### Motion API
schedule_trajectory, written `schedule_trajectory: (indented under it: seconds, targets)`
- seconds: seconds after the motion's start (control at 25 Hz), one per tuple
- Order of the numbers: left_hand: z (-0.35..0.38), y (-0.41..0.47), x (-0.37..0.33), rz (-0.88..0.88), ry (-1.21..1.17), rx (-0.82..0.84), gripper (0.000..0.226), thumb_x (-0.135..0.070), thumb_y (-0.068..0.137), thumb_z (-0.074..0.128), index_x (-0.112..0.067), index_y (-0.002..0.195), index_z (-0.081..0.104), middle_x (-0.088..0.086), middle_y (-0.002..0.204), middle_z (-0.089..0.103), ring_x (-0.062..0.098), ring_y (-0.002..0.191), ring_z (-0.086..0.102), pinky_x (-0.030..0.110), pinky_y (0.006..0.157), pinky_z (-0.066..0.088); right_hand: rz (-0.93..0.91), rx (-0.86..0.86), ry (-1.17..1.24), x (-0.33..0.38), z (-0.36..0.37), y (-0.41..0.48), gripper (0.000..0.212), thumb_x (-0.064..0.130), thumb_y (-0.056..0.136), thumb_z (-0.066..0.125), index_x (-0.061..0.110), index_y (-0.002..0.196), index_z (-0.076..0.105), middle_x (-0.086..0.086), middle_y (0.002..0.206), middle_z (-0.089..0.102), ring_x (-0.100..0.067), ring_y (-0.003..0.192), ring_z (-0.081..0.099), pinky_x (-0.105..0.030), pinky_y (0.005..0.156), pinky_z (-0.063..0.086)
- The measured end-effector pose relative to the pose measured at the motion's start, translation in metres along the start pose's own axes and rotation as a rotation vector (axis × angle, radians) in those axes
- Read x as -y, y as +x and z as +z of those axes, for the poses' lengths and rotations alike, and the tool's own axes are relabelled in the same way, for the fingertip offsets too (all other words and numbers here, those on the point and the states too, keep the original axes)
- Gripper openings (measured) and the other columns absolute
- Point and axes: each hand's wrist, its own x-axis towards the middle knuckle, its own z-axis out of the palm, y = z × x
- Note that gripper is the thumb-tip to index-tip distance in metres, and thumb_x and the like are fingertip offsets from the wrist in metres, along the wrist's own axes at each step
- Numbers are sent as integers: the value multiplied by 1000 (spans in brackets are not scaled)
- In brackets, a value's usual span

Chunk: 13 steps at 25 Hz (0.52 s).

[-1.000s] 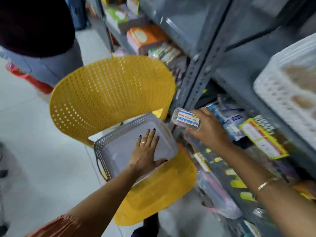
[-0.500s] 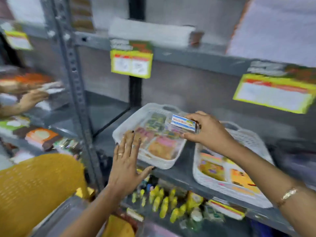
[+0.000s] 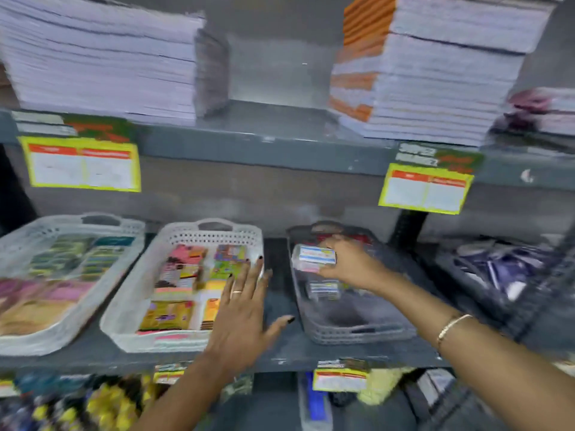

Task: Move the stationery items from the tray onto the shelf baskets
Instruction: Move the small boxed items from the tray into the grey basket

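Small clear box [image 3: 315,258] w/ label, right hand [image 3: 348,262].

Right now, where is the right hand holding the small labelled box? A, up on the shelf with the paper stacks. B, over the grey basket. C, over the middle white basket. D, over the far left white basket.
B: the right hand grips the small labelled box above the grey basket, while the left hand is spread open by the middle white basket.

Three baskets [image 3: 199,241] abreast (one shelf [image 3: 280,356])
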Motion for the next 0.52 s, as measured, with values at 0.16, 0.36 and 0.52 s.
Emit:
schedule_trajectory:
  seconds: [0.16, 0.36, 0.52]
  targets:
    - [40, 9, -41, 33, 15, 208, 88, -71, 89, 10, -5, 130, 52, 14, 139, 47, 32, 130, 37, 45, 104, 34, 87, 137, -35, -67, 20, -18, 46, 24, 73, 74, 5, 112, 58, -16, 120, 58, -29, 109, 54, -31, 84, 42]
    - [82, -19, -37, -68, -8, 452, 94, -73, 87, 9, 1, 134, 44, 14, 136, 49, 29, 122, 49, 40, 91, 44, 156, 267, -64, -91, 46, -28, 52, 17, 75, 73, 8, 123, 53, -14, 123, 57, -27, 110, 54, -28, 86, 41]
    - [97, -23, -29, -41, 28, 513, 93, -74, 86, 9, -5, 127, 56, 13, 130, 56, 29, 115, 55, 47, 85, 50, 165, 301, -62, -94, 56, -25, 50, 16, 74, 74, 9, 120, 56, -13, 121, 62, -26, 106, 58, -28, 79, 42]
